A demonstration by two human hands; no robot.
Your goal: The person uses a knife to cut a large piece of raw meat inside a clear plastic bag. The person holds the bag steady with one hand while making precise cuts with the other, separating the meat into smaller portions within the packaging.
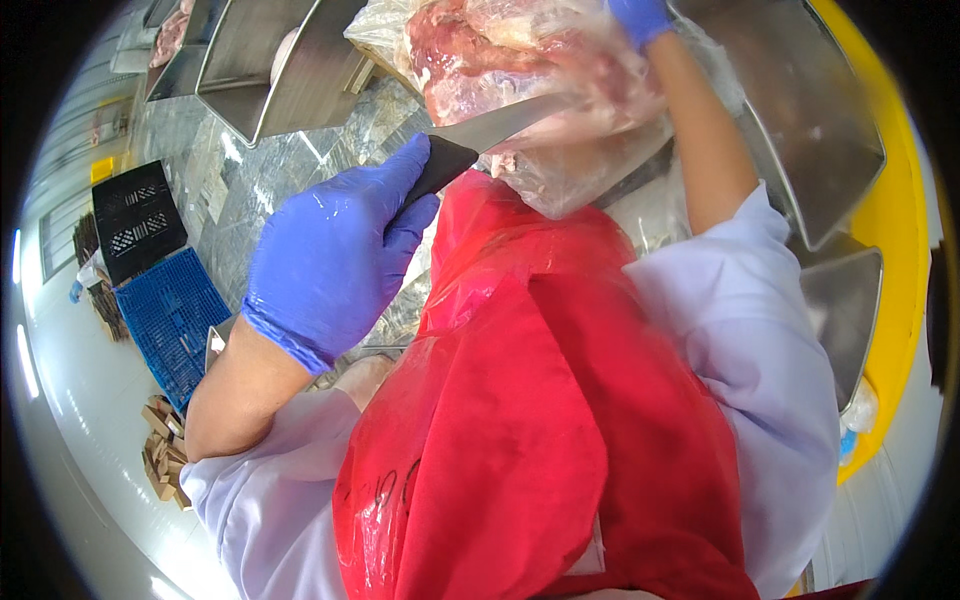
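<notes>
My left hand, in a blue glove, is closed round the black handle of a knife. The blade points away to the right, its tip in front of a big piece of raw pink meat. Clear plastic wraps the near and right sides of the meat. At the top edge, my right hand, also gloved in blue, is beside the meat's far right side. Only part of this hand shows, and its fingers are cut off by the picture's edge.
Steel bins stand at the far left, and steel panels with a yellow rim on the right. Black and blue plastic crates are low on the left, near cardboard pieces. My red apron fills the near middle.
</notes>
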